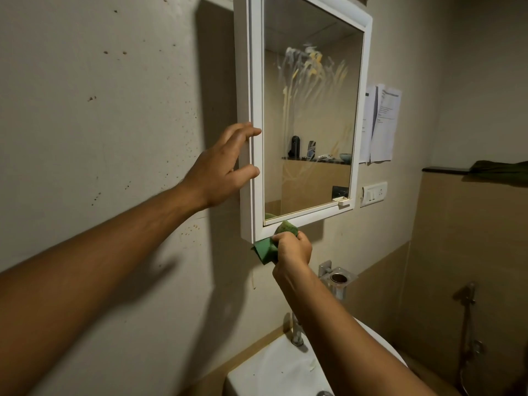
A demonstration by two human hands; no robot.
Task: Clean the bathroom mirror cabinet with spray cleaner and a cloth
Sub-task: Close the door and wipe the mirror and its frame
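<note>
A white-framed mirror cabinet [255,81] hangs on the wall. Its glass [311,115] carries pale streaks of cleaner in the upper middle. My left hand [225,167] holds the cabinet's left edge, fingers and thumb curled round the frame. My right hand [293,248] grips a bunched green cloth [267,248] against the lower left corner of the frame, just under the glass. No spray bottle is in view.
A white basin [274,367] with a chrome tap [297,332] sits below. A metal holder [338,277] sticks out under the cabinet. Papers [380,124] and a switch plate [373,193] are on the wall at right; a dark shelf [445,169] carries a folded green towel [500,168].
</note>
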